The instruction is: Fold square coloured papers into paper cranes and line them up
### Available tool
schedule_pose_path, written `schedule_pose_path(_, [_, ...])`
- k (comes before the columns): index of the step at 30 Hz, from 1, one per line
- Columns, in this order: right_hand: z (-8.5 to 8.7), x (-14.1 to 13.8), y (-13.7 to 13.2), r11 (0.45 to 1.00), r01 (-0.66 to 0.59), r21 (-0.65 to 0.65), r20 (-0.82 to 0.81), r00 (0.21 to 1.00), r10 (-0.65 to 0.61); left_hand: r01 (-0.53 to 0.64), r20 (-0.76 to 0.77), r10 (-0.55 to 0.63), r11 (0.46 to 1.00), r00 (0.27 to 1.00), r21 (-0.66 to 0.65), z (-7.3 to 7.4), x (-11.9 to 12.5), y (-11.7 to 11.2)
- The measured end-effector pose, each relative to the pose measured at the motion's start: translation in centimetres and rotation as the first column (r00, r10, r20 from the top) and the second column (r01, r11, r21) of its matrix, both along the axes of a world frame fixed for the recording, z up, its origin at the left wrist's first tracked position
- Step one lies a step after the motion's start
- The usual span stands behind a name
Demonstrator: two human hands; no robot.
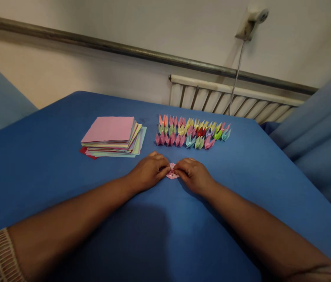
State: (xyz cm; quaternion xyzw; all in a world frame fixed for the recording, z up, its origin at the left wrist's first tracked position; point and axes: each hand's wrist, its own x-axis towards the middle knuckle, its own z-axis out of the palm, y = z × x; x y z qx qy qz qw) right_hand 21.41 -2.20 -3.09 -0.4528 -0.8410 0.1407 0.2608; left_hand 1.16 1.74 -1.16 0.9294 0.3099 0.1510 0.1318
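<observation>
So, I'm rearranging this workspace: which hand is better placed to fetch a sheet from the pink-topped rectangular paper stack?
Likely the left hand: the pink-topped rectangular paper stack lies nearer it. The right hand is farther off, across the small pink patterned folded paper that both hands hold.

Folded paper [172, 176] before cranes [200, 132]; paper stack [108, 129] left.

Your tally

You count one left hand [148, 171], one right hand [195, 174], one pink paper piece [172, 176], one paper stack [108, 130], three rows of folded figures [200, 132] too crowded for a sure count, one radiator [206, 85], one pipe [124, 49], one cord [240, 58].
</observation>
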Motion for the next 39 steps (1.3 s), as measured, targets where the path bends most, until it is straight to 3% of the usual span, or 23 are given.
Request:
schedule_pose_path(5, [-0.5,-0.2,0.4,0.991,0.134,-0.030,-0.061,0.989,-0.135,-0.155,0.040,0.156,0.987,0.987,-0.040,-0.5,0.5,0.0])
schedule_pose_path(12, [-0.4,-0.1,0.5,0.980,0.192,-0.049,0.009,0.981,-0.192,-0.261,0.050,0.263,0.965,0.964,-0.038,-0.4,0.5,-0.1])
schedule_pose_path(20, [-0.3,0.3,0.3,0.961,0.270,-0.050,0.095,0.960,-0.265,-0.239,0.011,0.240,0.970,0.971,-0.036,-0.5,-0.3,0.4])
schedule_pose_path(26, [0.0,-0.1,0.2,0.952,0.292,-0.096,0.091,0.955,-0.284,-0.064,0.009,0.065,0.997,0.998,-0.051,-0.2,0.2,0.0])
schedule_pose_path(39, [-0.1,-0.7,0.3,0.953,0.272,-0.130,0.046,0.962,-0.268,-0.132,0.033,0.132,0.991,0.991,-0.003,-1.3,0.4,0.3])
